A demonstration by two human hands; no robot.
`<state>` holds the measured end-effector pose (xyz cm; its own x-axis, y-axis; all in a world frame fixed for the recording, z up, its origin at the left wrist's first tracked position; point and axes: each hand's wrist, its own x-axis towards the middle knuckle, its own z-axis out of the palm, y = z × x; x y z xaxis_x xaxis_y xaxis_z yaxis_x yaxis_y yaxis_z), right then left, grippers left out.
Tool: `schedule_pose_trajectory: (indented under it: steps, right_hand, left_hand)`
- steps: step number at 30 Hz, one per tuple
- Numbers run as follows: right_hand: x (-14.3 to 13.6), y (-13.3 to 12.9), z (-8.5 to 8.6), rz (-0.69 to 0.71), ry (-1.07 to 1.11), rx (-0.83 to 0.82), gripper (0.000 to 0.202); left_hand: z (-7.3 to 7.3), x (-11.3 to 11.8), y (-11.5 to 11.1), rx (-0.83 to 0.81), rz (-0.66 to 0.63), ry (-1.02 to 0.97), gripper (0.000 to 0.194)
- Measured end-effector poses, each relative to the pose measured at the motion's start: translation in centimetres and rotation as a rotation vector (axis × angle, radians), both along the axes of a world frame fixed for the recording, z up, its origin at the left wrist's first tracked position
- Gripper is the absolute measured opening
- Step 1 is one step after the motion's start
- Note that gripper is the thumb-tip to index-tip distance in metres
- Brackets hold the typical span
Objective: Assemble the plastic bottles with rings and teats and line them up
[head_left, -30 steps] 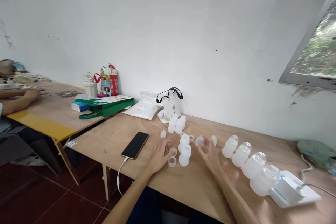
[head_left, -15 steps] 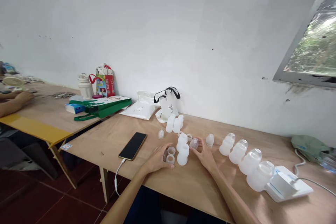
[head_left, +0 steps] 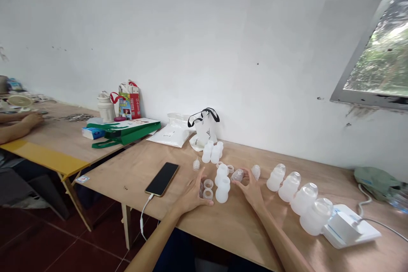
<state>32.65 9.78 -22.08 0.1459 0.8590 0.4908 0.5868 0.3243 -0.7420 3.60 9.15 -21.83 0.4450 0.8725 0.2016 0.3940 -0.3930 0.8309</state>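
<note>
My right hand (head_left: 251, 188) grips a clear dome-shaped bottle cap (head_left: 237, 174) between thumb and fingers, tilted to one side. Just beyond that hand another clear cap (head_left: 255, 171) stands on the table. My left hand (head_left: 190, 195) is curved, thumb and fingers apart, around translucent screw rings (head_left: 208, 184); some clear pieces by its palm are partly hidden. Between my hands stand two frosted baby bottles (head_left: 222, 191) without caps. Farther back are more frosted bottles (head_left: 213, 152), loose rings (head_left: 230, 169) and a bottle teat (head_left: 196, 163).
Capped bottles (head_left: 292, 186) form a row at right, beside a white charger block (head_left: 347, 225). A phone (head_left: 162, 178) on a cable lies at left. White packages (head_left: 172, 131) and a green bag (head_left: 137, 130) lie behind. A co-worker's arm (head_left: 21, 127) rests on the far-left table.
The cap in my right hand has tipped over further onto its side. My left hand stays around the rings, its fingers slightly raised. The view has shifted slightly.
</note>
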Motion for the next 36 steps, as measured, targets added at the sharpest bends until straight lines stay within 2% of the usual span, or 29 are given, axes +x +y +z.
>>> schedule_pose_trajectory:
  steps: [7, 13, 17, 19, 20, 22, 24, 26, 31, 33, 36]
  right_hand:
    - [-0.1, -0.4, 0.9, -0.022, -0.046, -0.048, 0.056]
    - [-0.4, -4.0, 2.7, 0.039, -0.175, -0.094, 0.041]
    - [-0.6, -6.6, 2.2, 0.045, -0.3, -0.237, 0.037]
    - [-0.6, -7.3, 1.8, 0.071, -0.331, -0.25, 0.036]
    - [-0.6, -7.4, 1.7, 0.082, -0.34, -0.237, 0.035]
    - [-0.7, -7.7, 1.8, 0.082, -0.342, -0.189, 0.033]
    - [-0.9, -7.9, 2.0, 0.058, -0.332, -0.137, 0.028]
    - [-1.2, -8.1, 2.2, 0.044, -0.339, -0.1, 0.027]
    - [-2.2, -8.5, 1.2, -0.007, -0.496, -0.012, 0.048]
    - [-2.5, -8.6, 0.6, -0.027, -0.578, 0.022, 0.052]
    - [-3.0, -8.7, 0.2, -0.005, -0.73, -0.033, 0.052]
  left_hand:
    - [0.0, -0.1, 0.2, 0.006, -0.013, 0.042, 0.127]
    - [0.0, 0.0, -0.1, -0.01, 0.013, 0.052, 0.125]
    - [0.3, -0.1, -0.4, 0.004, 0.001, 0.061, 0.129]
    - [0.6, -0.2, -0.5, -0.005, -0.017, 0.043, 0.128]
    - [0.8, -0.3, -0.6, -0.02, -0.023, 0.025, 0.122]
    - [1.0, -0.5, -0.5, -0.051, 0.006, -0.019, 0.098]
    - [1.0, -0.8, -0.3, -0.04, 0.092, -0.052, 0.07]
    - [0.8, -1.2, 0.2, 0.036, 0.193, -0.018, 0.052]
    - [-0.2, -2.1, 1.4, 0.169, 0.312, 0.153, 0.034]
    - [-0.3, -2.1, 1.5, 0.181, 0.314, 0.186, 0.031]
    - [-0.2, -1.8, 1.3, 0.21, 0.277, 0.249, 0.025]
